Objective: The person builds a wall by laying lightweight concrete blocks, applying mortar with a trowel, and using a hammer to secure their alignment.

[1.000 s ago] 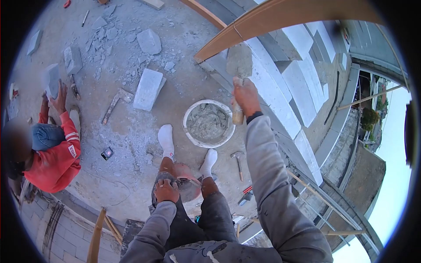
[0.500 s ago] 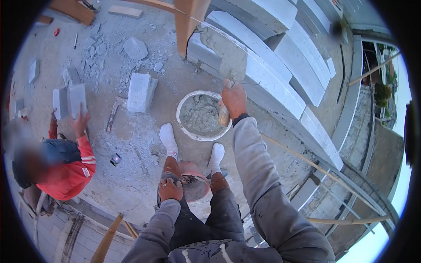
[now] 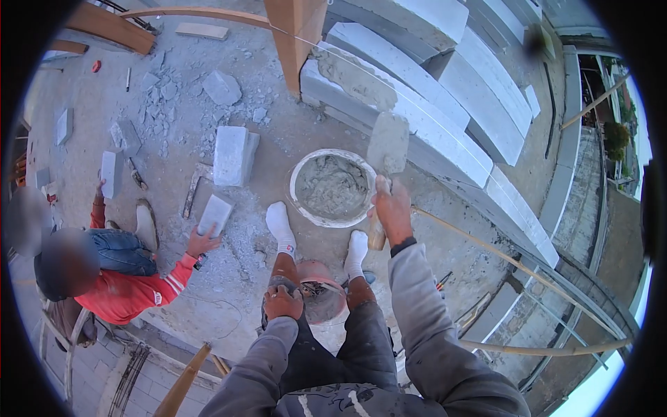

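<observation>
My right hand (image 3: 393, 214) is closed around the wooden handle of a trowel (image 3: 388, 144). Its broad blade is coated with grey mortar and points away from me, between the bucket and the block wall. A round bucket (image 3: 297, 201) of wet mortar (image 3: 330, 184) stands just left of that hand. On top of the block wall (image 3: 434, 149), a strip of mortar (image 3: 358, 80) is spread beneath a taut string. My left hand (image 3: 283, 301) rests over my left knee, fingers loosely bent, with nothing visible in it.
At left, a co-worker in a red sleeve (image 3: 156, 288) holds a small pale block (image 3: 216, 214). Cut blocks (image 3: 233, 156) and rubble (image 3: 222, 88) lie on the floor. A reddish bucket (image 3: 323, 288) sits between my legs. A wooden post (image 3: 295, 45) rises by the wall.
My right hand has drawn the trowel back from the wall top, towards me and slightly right. My left hand stays on my knee. The co-worker has moved one block rightward, closer to me.
</observation>
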Demonstrator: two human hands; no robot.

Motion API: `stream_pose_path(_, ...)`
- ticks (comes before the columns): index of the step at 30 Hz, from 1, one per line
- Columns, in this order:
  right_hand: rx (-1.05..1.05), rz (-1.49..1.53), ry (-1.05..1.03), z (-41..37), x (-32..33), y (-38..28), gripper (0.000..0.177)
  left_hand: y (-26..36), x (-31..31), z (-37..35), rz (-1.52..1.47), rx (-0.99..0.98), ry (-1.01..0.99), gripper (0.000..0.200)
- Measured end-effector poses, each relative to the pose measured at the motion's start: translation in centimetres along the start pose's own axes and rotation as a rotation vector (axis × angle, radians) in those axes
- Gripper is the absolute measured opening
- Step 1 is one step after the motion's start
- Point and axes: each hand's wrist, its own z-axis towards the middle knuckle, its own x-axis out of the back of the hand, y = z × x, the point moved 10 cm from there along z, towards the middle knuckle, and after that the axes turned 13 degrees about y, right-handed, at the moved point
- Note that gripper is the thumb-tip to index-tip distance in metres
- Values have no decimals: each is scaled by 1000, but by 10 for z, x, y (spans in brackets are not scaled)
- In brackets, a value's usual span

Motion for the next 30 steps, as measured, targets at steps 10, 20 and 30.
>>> stream_pose_path(10,79,250,-141,31,-123,-119,37,-14,0,6,-41,-23,115,37)
stream_pose_path(20,134,-227,-289,-16,-61,87,39,-15,-7,10,-107,36,-18,46)
stream_pose_path(30,319,-985,-370,45,-85,183,46,-13,-25,-3,-53,30,-6,50)
